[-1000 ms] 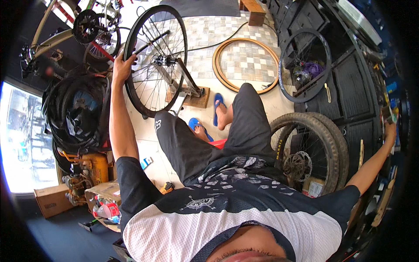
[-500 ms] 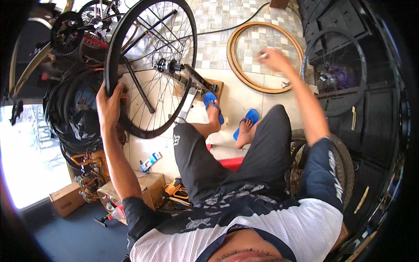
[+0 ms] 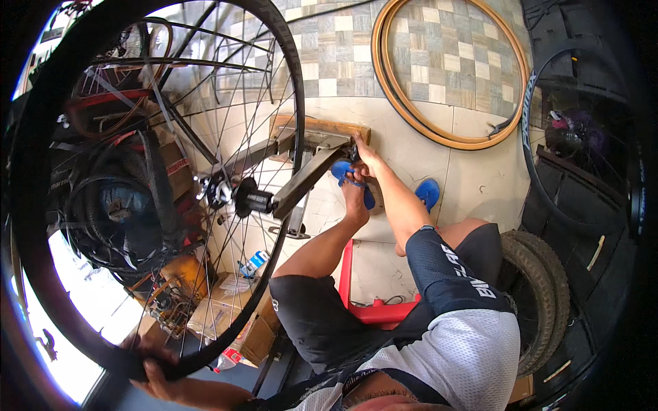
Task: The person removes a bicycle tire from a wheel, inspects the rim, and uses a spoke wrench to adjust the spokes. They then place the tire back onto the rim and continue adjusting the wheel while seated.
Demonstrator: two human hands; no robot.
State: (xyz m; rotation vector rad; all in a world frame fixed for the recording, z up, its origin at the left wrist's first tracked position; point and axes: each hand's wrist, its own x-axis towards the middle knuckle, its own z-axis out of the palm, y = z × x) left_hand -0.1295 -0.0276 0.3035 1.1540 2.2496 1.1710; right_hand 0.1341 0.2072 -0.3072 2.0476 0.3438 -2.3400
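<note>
A black spoked bicycle wheel (image 3: pixel 296 75) fills the left side, tilted close to me. My left hand (image 3: pixel 159 382) is closed around its rim and tyre at the near lower edge. The wheel's hub (image 3: pixel 252 197) lies beside the upper end of a metal truing stand's arm (image 3: pixel 308 177); I cannot tell whether the axle sits in it. The stand has a wooden base (image 3: pixel 353 129) on the floor. My right hand (image 3: pixel 364 162) reaches down to the stand's right side, fingers closed on a dark knob (image 3: pixel 354 152) there, just above my blue flip-flop (image 3: pixel 340 171).
Two tan-edged tyres (image 3: pixel 384 82) lie on the tiles ahead. Another rim (image 3: pixel 528 137) leans at the right by black panels. Knobbly tyres (image 3: pixel 548 288) stand by my right side. A red frame (image 3: pixel 384 314) is between my legs. Cardboard boxes (image 3: pixel 264 329) and bundled black tyres (image 3: pixel 103 205) are left.
My left hand has brought the wheel nearer and lower left, its grip now at the near edge. My right hand has moved from above the tan tyres down to the stand's side.
</note>
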